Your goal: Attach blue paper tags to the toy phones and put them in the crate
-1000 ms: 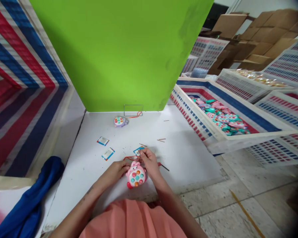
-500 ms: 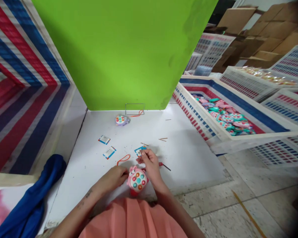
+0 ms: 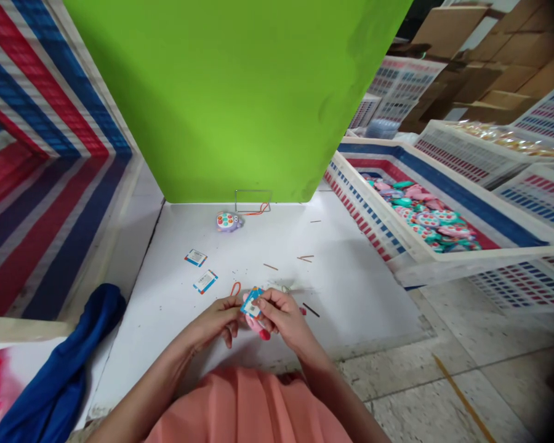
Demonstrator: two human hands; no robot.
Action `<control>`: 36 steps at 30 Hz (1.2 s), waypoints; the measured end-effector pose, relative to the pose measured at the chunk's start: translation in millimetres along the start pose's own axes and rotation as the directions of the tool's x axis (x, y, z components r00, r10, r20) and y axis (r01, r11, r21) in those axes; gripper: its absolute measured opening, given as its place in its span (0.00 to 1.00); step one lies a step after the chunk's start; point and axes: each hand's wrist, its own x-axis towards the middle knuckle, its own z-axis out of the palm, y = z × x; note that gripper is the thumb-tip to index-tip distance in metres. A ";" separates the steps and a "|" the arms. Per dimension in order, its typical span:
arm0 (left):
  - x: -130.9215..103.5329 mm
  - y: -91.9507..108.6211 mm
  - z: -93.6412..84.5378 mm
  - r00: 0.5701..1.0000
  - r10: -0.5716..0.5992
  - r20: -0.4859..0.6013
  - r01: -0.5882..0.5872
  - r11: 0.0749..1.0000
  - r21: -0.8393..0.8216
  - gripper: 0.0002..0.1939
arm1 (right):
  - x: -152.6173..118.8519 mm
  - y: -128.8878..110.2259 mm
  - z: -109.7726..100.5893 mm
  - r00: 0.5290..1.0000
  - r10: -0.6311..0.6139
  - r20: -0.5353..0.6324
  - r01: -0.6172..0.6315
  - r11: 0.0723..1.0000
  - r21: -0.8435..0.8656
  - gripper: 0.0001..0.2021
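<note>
Close to my body, my right hand (image 3: 279, 312) pinches a small blue-and-white card (image 3: 252, 304). Behind that card is a pink animal-shaped toy (image 3: 257, 327), tilted and mostly hidden, with a red end showing. My left hand (image 3: 224, 317) grips the toy at its left side, its lower fingers curled loosely. An orange strap loop (image 3: 236, 288) sticks up beside the left fingertips. Two more cards, a far card (image 3: 196, 257) and a near card (image 3: 205, 282), lie flat on the white tabletop (image 3: 166, 320) to the left. Farther back sits a purple toy (image 3: 229, 221) with coloured dots.
A green panel (image 3: 240, 98) stands upright at the back, with a wire frame (image 3: 253, 210) at its foot. Thin brown sticks (image 3: 306, 258) and a dark rod (image 3: 311, 309) lie to the right. A crate (image 3: 397, 246) of toys is at right; a blue cloth (image 3: 69, 357) hangs left.
My right hand has lifted the card from the table and brought it left over the pink toy. The toy has turned, so its dotted face no longer shows.
</note>
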 end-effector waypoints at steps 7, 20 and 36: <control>2.8 -5.3 -8.8 0.996 0.009 -0.084 -0.015 0.998 -0.066 0.17 | -1.9 1.8 -4.1 0.988 0.134 0.076 -0.115 0.970 -0.213 0.11; -1.8 5.6 -5.9 0.980 0.162 -0.116 -0.168 0.985 -0.045 0.21 | -20.3 -5.0 -10.8 0.957 0.290 0.027 -0.281 0.943 -0.181 0.08; -4.8 8.5 -4.0 0.987 0.157 0.018 -0.156 0.985 -0.073 0.16 | -18.4 12.2 -10.2 0.952 0.306 0.023 -0.302 0.946 -0.115 0.06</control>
